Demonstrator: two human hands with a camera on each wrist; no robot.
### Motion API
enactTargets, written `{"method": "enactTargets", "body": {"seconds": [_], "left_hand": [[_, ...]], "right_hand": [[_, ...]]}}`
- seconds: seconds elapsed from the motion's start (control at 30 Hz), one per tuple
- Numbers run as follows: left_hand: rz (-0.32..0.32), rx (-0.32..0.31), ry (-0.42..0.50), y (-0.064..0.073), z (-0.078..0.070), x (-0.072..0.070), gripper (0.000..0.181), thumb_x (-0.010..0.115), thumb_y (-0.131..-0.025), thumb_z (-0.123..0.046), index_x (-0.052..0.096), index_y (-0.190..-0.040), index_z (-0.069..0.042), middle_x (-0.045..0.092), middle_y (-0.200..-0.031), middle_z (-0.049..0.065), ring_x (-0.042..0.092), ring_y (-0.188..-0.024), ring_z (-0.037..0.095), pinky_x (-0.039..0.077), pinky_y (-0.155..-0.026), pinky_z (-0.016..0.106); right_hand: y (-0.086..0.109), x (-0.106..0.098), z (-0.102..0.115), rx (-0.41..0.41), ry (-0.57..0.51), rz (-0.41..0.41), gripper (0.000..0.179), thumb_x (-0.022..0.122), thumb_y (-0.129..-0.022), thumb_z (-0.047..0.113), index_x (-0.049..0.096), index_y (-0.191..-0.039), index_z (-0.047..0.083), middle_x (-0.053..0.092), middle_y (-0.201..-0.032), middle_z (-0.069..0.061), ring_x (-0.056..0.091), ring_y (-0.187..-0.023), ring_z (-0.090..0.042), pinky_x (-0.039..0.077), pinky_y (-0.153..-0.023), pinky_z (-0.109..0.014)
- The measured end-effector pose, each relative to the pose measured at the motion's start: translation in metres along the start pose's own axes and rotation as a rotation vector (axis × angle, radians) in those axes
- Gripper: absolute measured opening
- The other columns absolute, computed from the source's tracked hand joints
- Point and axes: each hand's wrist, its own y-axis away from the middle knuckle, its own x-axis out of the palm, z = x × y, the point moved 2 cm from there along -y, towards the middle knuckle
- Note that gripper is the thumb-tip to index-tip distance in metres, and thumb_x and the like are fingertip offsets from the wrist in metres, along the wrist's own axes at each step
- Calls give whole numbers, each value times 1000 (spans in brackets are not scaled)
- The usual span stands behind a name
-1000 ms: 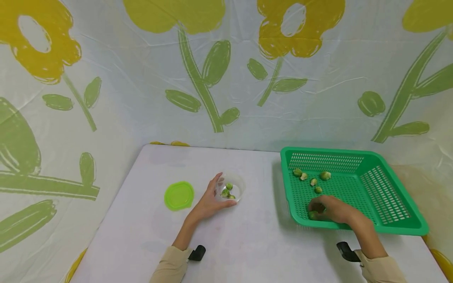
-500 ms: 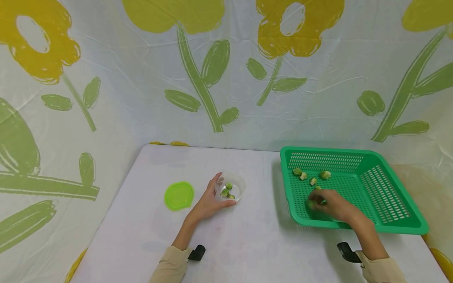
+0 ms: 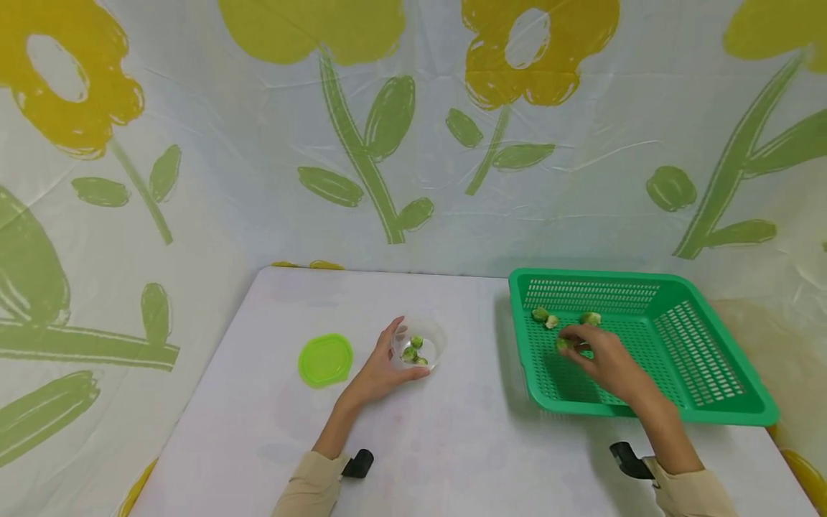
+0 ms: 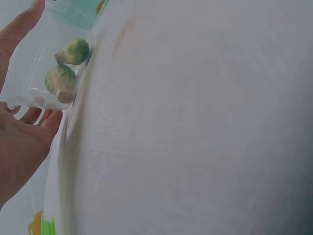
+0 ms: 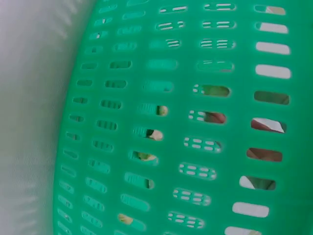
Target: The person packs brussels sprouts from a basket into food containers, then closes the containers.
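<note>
My left hand grips a clear plastic tub standing on the table, thumb on the near side and fingers on the far side. Inside the tub lie a few Brussels sprouts; two of them show through its wall in the left wrist view. Over the left part of a green basket, my right hand pinches a Brussels sprout between thumb and fingers. More sprouts rest on the basket floor, some hidden behind the hand. In the right wrist view the slotted basket wall hides most of that hand.
A lime-green lid lies flat on the white table, left of the tub. The basket stands at the right side of the table with raised walls all round. Behind the table hangs a flower-printed sheet.
My right hand has lifted a Brussels sprout from the basket's near left area and moved it farther from me, over other sprouts. The left hand and tub have stayed in place.
</note>
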Motion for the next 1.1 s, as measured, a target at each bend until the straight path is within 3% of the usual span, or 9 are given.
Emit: {"method": "enactTargets", "body": {"seconds": [0.43, 0.57, 0.67, 0.93, 1.1], "left_hand": [[-3, 14, 11, 1, 0, -2, 114, 88, -81, -43, 14, -166, -26, 21, -167, 5, 18, -155, 28, 23, -122, 55], [-3, 26, 8, 1, -1, -1, 113, 88, -82, -42, 14, -166, -24, 23, -167, 6, 20, -155, 28, 23, -122, 55], [-9, 31, -5, 2, -3, -1, 113, 88, -82, -42, 15, -166, -23, 25, -167, 6, 22, -154, 27, 25, -122, 54], [-3, 48, -4, 2, -2, -1, 114, 88, -82, -44, 14, -166, -22, 22, -168, 6, 20, -154, 24, 25, -122, 54], [4, 43, -1, 1, -1, -1, 116, 88, -81, -47, 13, -166, -23, 21, -168, 5, 19, -154, 22, 24, -122, 53]], "right_hand": [[-12, -1, 11, 33, 24, -168, 33, 81, -82, -8, 70, -112, -4, 70, -102, -16, 69, -88, -33, 60, -72, -49], [-16, -3, 15, 41, 14, -196, 33, 81, -82, -8, 70, -113, -4, 69, -104, -16, 69, -90, -32, 58, -77, -24], [-19, -5, 19, 38, -13, -215, 32, 80, -83, -8, 71, -113, -4, 70, -105, -16, 69, -91, -32, 47, -82, -4], [-31, -6, 34, -9, -32, -248, 36, 82, -80, -8, 72, -113, -2, 70, -105, -13, 69, -91, -28, 49, -81, -8], [-39, -4, 43, -34, -46, -258, 36, 82, -79, -10, 72, -112, -1, 71, -103, -12, 70, -90, -27, 46, -80, -4]]}}
